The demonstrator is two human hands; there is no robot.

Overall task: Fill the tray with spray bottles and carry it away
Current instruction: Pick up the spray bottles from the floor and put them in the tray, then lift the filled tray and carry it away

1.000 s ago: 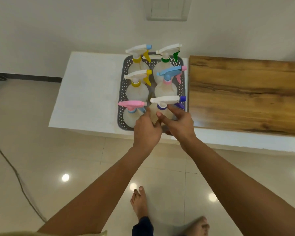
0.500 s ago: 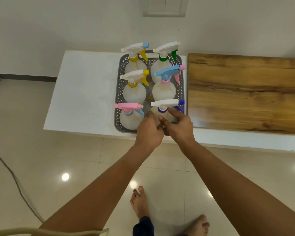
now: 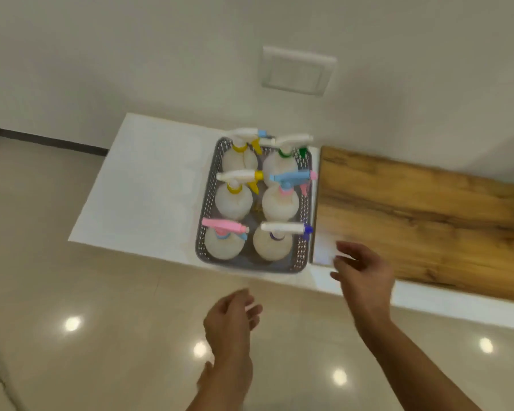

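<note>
A grey perforated tray (image 3: 206, 203) stands on the white table (image 3: 149, 185), holding several pale spray bottles in two rows. The nearest pair are a pink-headed bottle (image 3: 223, 241) on the left and a white-headed bottle with a purple nozzle (image 3: 273, 243) on the right. My left hand (image 3: 230, 321) hovers over the floor in front of the tray, fingers loosely apart, holding nothing. My right hand (image 3: 364, 277) is open near the tray's front right corner, apart from it, holding nothing.
A brown wooden board (image 3: 422, 221) lies on the table just right of the tray. A white wall (image 3: 161, 54) with a pale switch plate (image 3: 297, 69) rises behind. Glossy tiled floor (image 3: 86, 321) lies in front, with a cable at the far left.
Both hands have let go of the front right bottle and pulled back from the tray, the left toward me, the right out to the right. The view has tilted and shifted.
</note>
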